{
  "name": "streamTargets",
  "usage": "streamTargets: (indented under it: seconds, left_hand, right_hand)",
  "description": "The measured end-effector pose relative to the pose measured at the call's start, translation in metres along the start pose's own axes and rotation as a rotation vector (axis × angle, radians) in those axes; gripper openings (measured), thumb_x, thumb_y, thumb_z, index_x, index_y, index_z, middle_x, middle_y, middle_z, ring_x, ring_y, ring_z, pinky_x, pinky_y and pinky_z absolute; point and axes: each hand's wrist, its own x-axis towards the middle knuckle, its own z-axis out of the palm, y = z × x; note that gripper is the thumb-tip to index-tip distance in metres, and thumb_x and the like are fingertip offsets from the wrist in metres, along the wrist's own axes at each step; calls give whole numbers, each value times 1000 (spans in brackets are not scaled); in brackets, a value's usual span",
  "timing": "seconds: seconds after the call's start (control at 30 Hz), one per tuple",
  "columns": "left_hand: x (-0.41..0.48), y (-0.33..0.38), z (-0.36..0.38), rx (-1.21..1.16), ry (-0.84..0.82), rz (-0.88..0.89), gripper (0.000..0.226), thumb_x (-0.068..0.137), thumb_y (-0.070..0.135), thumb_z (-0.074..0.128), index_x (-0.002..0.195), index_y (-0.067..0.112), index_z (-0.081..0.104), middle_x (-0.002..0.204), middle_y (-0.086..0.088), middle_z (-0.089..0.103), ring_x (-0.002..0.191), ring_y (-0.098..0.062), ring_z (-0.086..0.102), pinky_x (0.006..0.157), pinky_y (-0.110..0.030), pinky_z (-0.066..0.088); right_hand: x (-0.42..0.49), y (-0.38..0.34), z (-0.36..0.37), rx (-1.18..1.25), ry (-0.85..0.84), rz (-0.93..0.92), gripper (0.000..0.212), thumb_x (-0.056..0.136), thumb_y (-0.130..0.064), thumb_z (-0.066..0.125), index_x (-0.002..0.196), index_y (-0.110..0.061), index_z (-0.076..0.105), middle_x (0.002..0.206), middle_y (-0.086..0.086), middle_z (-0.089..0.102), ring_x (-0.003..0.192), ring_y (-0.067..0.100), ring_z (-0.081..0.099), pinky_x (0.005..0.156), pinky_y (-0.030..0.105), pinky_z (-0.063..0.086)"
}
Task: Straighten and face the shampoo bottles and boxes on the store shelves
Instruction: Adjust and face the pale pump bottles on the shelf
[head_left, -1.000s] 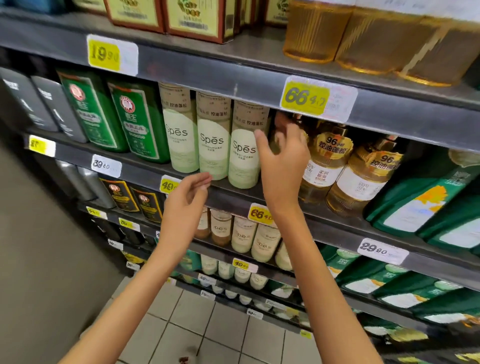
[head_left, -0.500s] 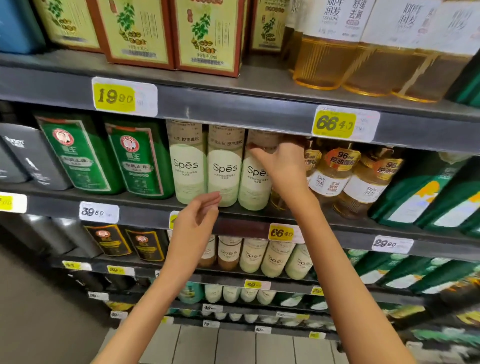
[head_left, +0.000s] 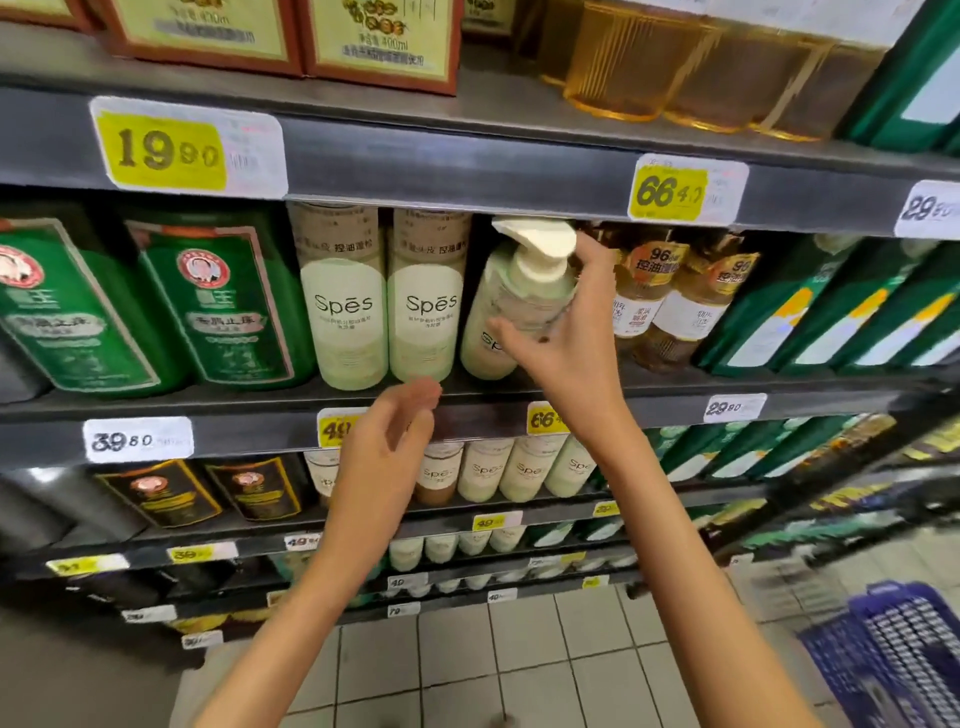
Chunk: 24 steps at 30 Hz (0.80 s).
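Head view: the right-hand grip (head_left: 569, 338) is wrapped round the upper body of a pale green plastic pump bottle with a white pump head (head_left: 511, 291). The thumb lies low across its front and the fingers reach up beside the neck. This bottle is in the row on the dark grey middle shelf (head_left: 249, 434), just right of two upright pale green Spēs bottles with tan upper bands (head_left: 387, 301). It leans with its top toward the right, and its printed name is turned partly out of sight. Whether its base rests on the shelf I cannot tell. The left-hand grip (head_left: 395, 431) is loosely curled in front of the shelf's front edge and has hold of nothing.

The step in hand looks like facing this one bottle. To do it well:
- Set the base flat, level with its two neighbours at the front edge.
- Twist it about its own axis until the name faces the aisle squarely.
- Let go only once it stands upright.

The free hand could steady the neighbours. The amber see-through bottles with gold neck tags (head_left: 670, 312) stand just beside the working hand and could be knocked.

Those amber bottles show brownish liquid. The pump bottle is opaque, so its fill is unknown. A blue mesh basket (head_left: 904, 649) sits low at the right, and its contents cannot be made out.
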Motion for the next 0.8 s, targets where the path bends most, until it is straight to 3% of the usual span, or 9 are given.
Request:
streamTargets:
  seconds: [0.13, 0.23, 0.3, 0.4, 0.5, 0.57, 0.67, 0.73, 0.8]
  left_hand:
    - [-9, 1, 8, 13, -5, 1, 28, 93, 2, 46, 115, 14, 58, 114, 9, 63, 109, 7, 55, 92, -6, 42]
    - [-17, 1, 18, 68, 14, 21, 30, 93, 6, 50, 119, 19, 56, 121, 7, 60, 115, 3, 52, 93, -8, 40]
    - [-24, 0, 24, 132, 58, 36, 37, 91, 23, 54, 127, 25, 50, 130, 11, 53, 121, 3, 45, 102, -17, 37]
    - [-45, -4, 39, 221, 33, 46, 77, 71, 62, 60, 138, 35, 34, 138, 21, 39, 127, 6, 35, 102, -15, 31]
    - [-77, -22, 66, 185, -23, -68, 100, 49, 57, 75, 137, 43, 30, 134, 21, 46, 122, 1, 46, 100, -28, 43]
    - [-93, -36, 82, 204, 39, -96, 89, 44, 50, 77, 123, 53, 36, 118, 21, 58, 109, 2, 55, 89, -22, 48]
    - [-103, -45, 94, 236, 158, -64, 69, 50, 30, 82, 104, 51, 44, 97, 22, 63, 93, 9, 60, 68, -2, 43]
    - [-106, -41, 93, 212, 152, -62, 64, 55, 23, 83, 102, 47, 46, 91, 24, 64, 88, 15, 58, 65, 1, 41]
    - [-104, -29, 89, 105, 60, -90, 58, 56, 33, 83, 103, 42, 50, 89, 25, 68, 87, 14, 60, 67, -2, 44]
  right_hand:
    - [-26, 2, -8, 150, 17, 112, 76, 68, -11, 82, 127, -15, 33, 123, -16, 42, 113, -11, 44, 95, 9, 37]
    - [-36, 0, -15, 158, 48, 181, 72, 66, -20, 85, 126, -11, 46, 123, 0, 54, 113, 6, 51, 95, 21, 44]
    - [-41, -6, -25, 213, 77, 160, 70, 65, -23, 85, 124, -15, 48, 120, -3, 56, 111, 4, 51, 93, 16, 42]
    - [-53, -14, -39, 384, 75, 208, 68, 62, -35, 81, 120, -20, 50, 114, -13, 59, 107, 2, 56, 88, 20, 48]
    - [-77, -9, -47, 641, 27, 418, 55, 62, -30, 80, 110, -17, 58, 99, -8, 71, 93, 8, 67, 73, 22, 54]
    - [-89, -3, -48, 690, -21, 553, 53, 64, -31, 80, 109, -10, 60, 98, -1, 72, 91, 14, 69, 74, 30, 57]
    - [-96, 5, -49, 645, -121, 672, 49, 72, -34, 77, 110, -8, 61, 103, 6, 71, 94, 21, 69, 85, 45, 56]
    - [-90, 12, -53, 677, -254, 703, 39, 78, -35, 73, 108, -12, 62, 101, 4, 72, 93, 20, 69, 83, 41, 57]
    - [-81, 22, -61, 855, -409, 741, 38, 79, -39, 67, 107, -14, 64, 100, 3, 73, 93, 18, 69, 77, 31, 57]
